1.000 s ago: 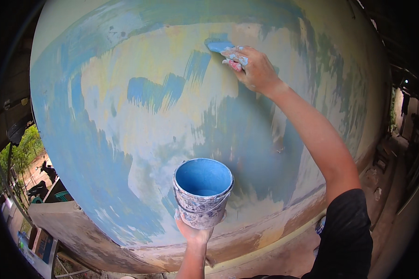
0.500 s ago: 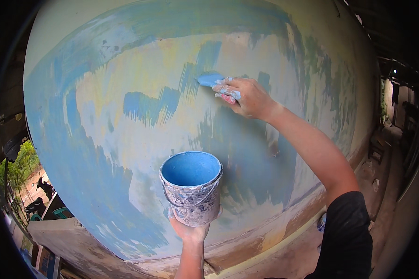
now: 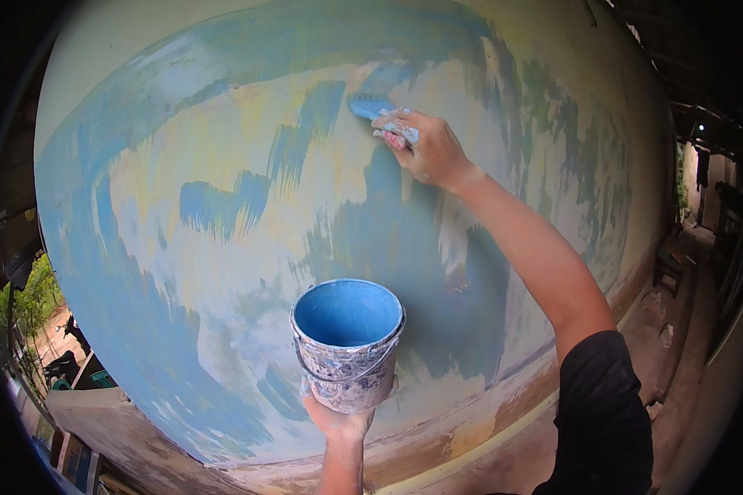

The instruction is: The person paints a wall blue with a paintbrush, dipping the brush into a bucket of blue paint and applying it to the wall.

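Note:
My right hand [image 3: 430,150] is closed round a paintbrush [image 3: 370,106] whose wide head is coated in light blue. Its bristles lie at the pale wall [image 3: 256,124], near the top edge of the unevenly painted area. Dried blue and white paint marks my fingers. Lower down, my left hand [image 3: 339,419] supports a paint bucket [image 3: 348,351] from beneath, fingers wrapped round its base. Blue paint coats the bucket's inside, and its outer side is crusted with dark and pale splashes. The wire handle hangs against the front.
Fresh blue strokes and yellowish patches cover much of the wall. A brown, worn band runs along its foot. To the right, a small stool [image 3: 667,275] stands in a passage. Greenery [image 3: 40,290] and a parked motorbike [image 3: 61,367] show through an opening at the left.
The brush has moved up the wall, and a new blue patch shows by its head. More blue strokes appear at the wall's lower middle. The view has shifted slightly to the right.

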`<act>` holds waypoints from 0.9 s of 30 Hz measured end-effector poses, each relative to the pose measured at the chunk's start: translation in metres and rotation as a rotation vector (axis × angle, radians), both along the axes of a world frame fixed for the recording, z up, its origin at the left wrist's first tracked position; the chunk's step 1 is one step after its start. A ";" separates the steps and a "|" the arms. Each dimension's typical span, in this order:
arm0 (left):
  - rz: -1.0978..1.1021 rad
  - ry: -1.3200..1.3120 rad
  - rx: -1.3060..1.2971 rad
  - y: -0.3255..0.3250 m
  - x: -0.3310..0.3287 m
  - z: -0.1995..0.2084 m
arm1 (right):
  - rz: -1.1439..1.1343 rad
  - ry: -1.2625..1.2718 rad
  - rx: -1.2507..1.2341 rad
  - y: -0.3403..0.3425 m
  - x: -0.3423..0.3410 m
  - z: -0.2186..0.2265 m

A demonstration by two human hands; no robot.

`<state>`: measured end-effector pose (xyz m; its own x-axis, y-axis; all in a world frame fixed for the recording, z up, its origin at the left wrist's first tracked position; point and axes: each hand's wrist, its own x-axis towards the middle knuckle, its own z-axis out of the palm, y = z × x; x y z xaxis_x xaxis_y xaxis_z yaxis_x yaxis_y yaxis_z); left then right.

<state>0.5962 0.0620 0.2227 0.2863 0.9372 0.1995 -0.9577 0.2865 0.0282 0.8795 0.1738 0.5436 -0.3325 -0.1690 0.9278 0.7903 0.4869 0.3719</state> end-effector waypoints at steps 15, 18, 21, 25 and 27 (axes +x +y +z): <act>0.104 0.125 -0.048 -0.004 0.115 0.009 | 0.153 -0.296 -0.167 -0.003 0.073 -0.010; 0.095 0.121 -0.005 -0.007 0.133 0.010 | 0.184 -0.177 -0.047 0.006 0.101 0.018; 0.072 0.120 0.029 -0.002 0.141 -0.003 | 0.104 0.103 -0.015 0.018 0.134 0.024; 0.085 0.090 0.012 0.006 0.145 -0.010 | 0.095 -0.140 -0.204 0.000 0.125 -0.026; 0.078 0.133 0.048 0.010 0.148 -0.013 | 0.099 -0.245 -0.334 -0.018 0.129 -0.025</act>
